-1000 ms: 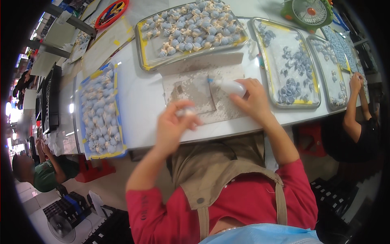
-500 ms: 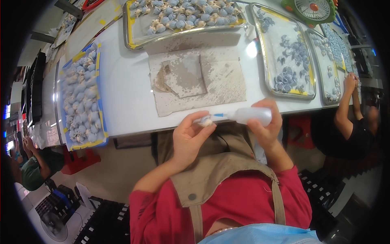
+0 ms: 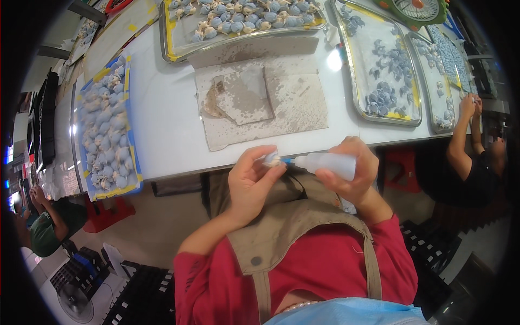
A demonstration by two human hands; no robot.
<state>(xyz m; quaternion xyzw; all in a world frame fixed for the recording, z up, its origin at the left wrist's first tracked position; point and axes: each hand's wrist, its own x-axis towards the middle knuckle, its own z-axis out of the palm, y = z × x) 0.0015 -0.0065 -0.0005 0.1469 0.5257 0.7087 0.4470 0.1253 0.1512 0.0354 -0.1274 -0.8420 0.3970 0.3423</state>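
My left hand [image 3: 252, 174] pinches a small blue-and-cream figurine piece [image 3: 271, 160] between thumb and fingers, just off the table's front edge. Wrapped in my right hand [image 3: 355, 168] is a translucent white squeeze bottle [image 3: 327, 164], lying nearly level. Its blue nozzle tip [image 3: 288, 161] points left and meets or almost meets the small piece; I cannot tell whether they touch. Beyond my hands, a stained cardboard sheet [image 3: 298, 116] lies on the white table, with a smaller smeared board [image 3: 244, 97] on top.
A metal tray [image 3: 169, 46] of similar blue-and-cream pieces stands at the back. A blue tray [image 3: 135, 157] of more pieces sits left. On the right, another metal tray [image 3: 352, 81] holds grey-blue petal-like parts, near a green fan [image 3: 420, 11]. Co-workers' hands [image 3: 470, 103] show at both sides.
The bottle has tilted, its nozzle now slightly higher than its base, and its tip has come closer to the small piece. My left hand keeps its pinch, turned slightly.
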